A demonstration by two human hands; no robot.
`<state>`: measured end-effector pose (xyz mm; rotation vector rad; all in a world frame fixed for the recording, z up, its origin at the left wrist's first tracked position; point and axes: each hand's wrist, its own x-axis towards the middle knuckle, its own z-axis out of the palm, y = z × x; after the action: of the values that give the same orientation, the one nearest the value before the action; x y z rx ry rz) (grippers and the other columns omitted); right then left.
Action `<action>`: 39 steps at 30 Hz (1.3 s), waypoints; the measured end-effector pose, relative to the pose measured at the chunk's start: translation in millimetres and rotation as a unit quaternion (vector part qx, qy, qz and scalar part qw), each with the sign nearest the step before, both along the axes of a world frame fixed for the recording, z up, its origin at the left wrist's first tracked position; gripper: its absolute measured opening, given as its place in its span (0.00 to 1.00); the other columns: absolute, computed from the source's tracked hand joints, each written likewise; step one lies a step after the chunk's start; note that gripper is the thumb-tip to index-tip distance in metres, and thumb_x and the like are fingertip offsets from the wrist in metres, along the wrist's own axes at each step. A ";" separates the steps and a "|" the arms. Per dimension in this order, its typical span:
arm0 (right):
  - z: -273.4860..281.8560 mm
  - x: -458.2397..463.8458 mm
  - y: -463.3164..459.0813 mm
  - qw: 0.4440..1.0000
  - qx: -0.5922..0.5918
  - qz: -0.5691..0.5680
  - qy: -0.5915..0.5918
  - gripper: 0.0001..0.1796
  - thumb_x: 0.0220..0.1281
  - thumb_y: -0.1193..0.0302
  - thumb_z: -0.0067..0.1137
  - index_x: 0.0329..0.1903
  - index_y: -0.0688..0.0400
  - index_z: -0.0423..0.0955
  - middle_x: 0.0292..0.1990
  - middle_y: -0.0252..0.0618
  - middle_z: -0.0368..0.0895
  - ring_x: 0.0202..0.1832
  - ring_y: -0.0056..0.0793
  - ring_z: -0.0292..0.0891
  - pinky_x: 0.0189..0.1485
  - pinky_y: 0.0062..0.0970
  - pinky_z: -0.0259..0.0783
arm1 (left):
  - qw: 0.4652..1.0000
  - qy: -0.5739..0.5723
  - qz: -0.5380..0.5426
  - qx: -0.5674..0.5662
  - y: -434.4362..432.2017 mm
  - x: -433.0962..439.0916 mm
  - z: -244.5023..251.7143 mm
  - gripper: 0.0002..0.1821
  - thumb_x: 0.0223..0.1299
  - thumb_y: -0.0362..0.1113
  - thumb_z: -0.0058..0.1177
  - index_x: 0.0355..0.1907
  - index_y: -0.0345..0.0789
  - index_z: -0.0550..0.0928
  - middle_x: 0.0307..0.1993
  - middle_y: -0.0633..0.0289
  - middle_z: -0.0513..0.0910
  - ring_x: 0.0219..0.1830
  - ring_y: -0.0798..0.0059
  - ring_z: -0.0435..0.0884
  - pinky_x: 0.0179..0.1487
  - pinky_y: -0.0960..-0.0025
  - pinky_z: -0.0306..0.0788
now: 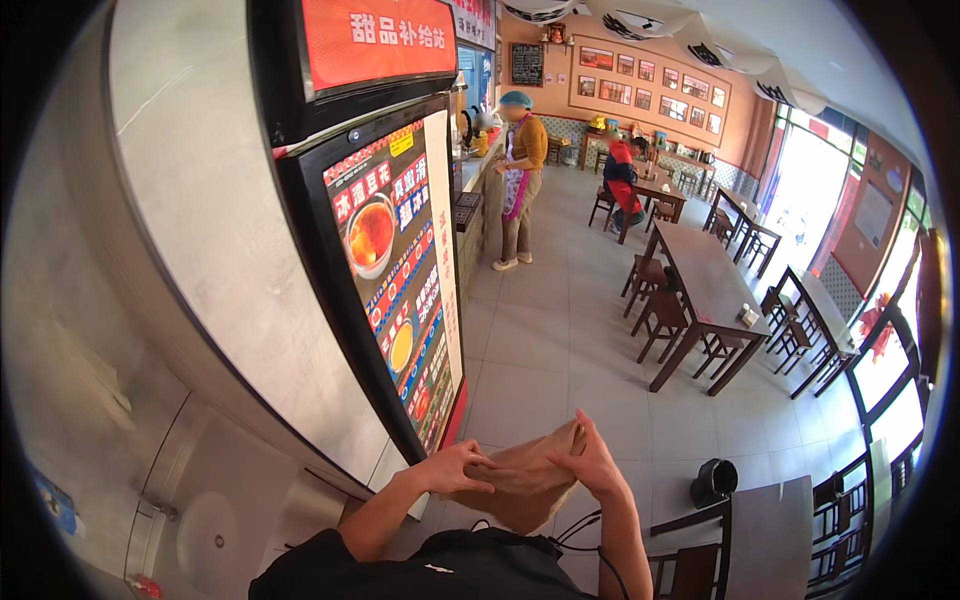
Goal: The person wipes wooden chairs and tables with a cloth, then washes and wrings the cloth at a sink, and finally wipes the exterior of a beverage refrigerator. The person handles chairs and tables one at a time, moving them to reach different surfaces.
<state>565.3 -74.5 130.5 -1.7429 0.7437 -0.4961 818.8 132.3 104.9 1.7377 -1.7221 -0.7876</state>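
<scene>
A brown cloth [525,480] hangs between my two hands, in front of my black shirt. My left hand [457,469] pinches its left upper edge between thumb and fingers. At the cloth's upper right corner, my right hand [592,461] grips it, fingertips pointing up. The cloth sags in folds in the middle. Dark cables run beside my right forearm.
On the left stands a tall display fridge [390,285] with printed posters, next to a wall and a sink [206,536]. Wooden tables [712,270] with stools stand to the right, a black bin [712,482] nearer. A person in an apron [521,165] stands by the counter; another person [622,180] sits farther back.
</scene>
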 end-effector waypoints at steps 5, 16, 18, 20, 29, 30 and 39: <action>63.1 44.3 -28.8 0.987 -0.144 0.028 0.060 0.59 0.53 0.65 0.85 0.84 0.61 0.59 0.82 0.59 0.53 0.77 0.56 0.65 0.77 0.47 0.72 | 0.990 -0.074 0.102 0.066 -13.4 58.8 -2.7 0.29 0.62 0.62 0.73 0.51 0.39 0.91 0.53 0.61 0.80 0.59 0.57 0.82 0.60 0.51 0.75; 8.4 133.8 -118.5 0.820 -0.424 0.377 0.078 0.13 0.66 0.57 0.72 0.44 0.50 0.93 0.70 0.34 0.81 0.78 0.53 0.63 0.63 0.47 0.77 | 0.922 0.050 0.382 -0.034 28.7 6.2 30.5 0.22 0.67 0.53 0.74 0.46 0.35 0.86 0.45 0.62 0.84 0.49 0.73 0.81 0.57 0.56 0.72; 17.7 161.1 -129.1 0.783 -0.470 0.399 -0.087 0.14 0.66 0.55 0.72 0.44 0.50 0.92 0.62 0.39 0.88 0.71 0.52 0.74 0.58 0.46 0.79 | 0.841 0.208 0.499 -0.015 36.9 -28.9 21.1 0.22 0.69 0.53 0.73 0.46 0.35 0.85 0.42 0.65 0.83 0.43 0.79 0.79 0.47 0.65 0.72; 27.9 175.8 -129.0 0.847 -0.272 0.457 -0.001 0.15 0.64 0.55 0.74 0.44 0.51 0.91 0.53 0.44 0.91 0.60 0.51 0.82 0.54 0.46 0.81 | 0.746 0.308 0.585 -0.086 33.3 -43.1 0.8 0.21 0.69 0.53 0.72 0.46 0.37 0.85 0.40 0.69 0.82 0.40 0.85 0.75 0.40 0.70 0.70; -0.8 166.6 -22.4 0.679 -0.274 0.655 -0.185 0.16 0.76 0.60 0.59 0.55 0.55 0.84 0.46 0.52 0.90 0.52 0.56 0.87 0.56 0.49 0.82 | 0.384 0.662 0.504 -0.400 -64.9 -139.1 3.2 0.22 0.85 0.49 0.50 0.68 0.37 0.78 0.58 0.57 0.86 0.56 0.63 0.88 0.61 0.58 0.83; -8.7 152.0 -18.3 0.654 -0.260 0.672 -0.230 0.17 0.77 0.61 0.60 0.58 0.57 0.83 0.50 0.52 0.90 0.53 0.54 0.87 0.58 0.47 0.81 | 0.387 0.665 0.487 -0.414 -63.4 -144.8 11.2 0.22 0.84 0.44 0.52 0.71 0.36 0.75 0.63 0.53 0.84 0.58 0.60 0.89 0.60 0.56 0.84; -39.7 166.4 -8.7 0.782 0.353 0.468 -0.213 0.20 0.84 0.63 0.58 0.69 0.56 0.80 0.58 0.48 0.89 0.55 0.30 0.87 0.53 0.27 0.81 | 0.667 0.229 0.630 -0.324 -75.3 -153.4 74.9 0.26 0.77 0.34 0.64 0.72 0.31 0.73 0.59 0.53 0.86 0.55 0.62 0.88 0.60 0.58 0.84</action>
<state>731.7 -83.3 90.8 -1.0133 -0.3016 0.1064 665.4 57.0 179.8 1.4944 -0.1121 0.0905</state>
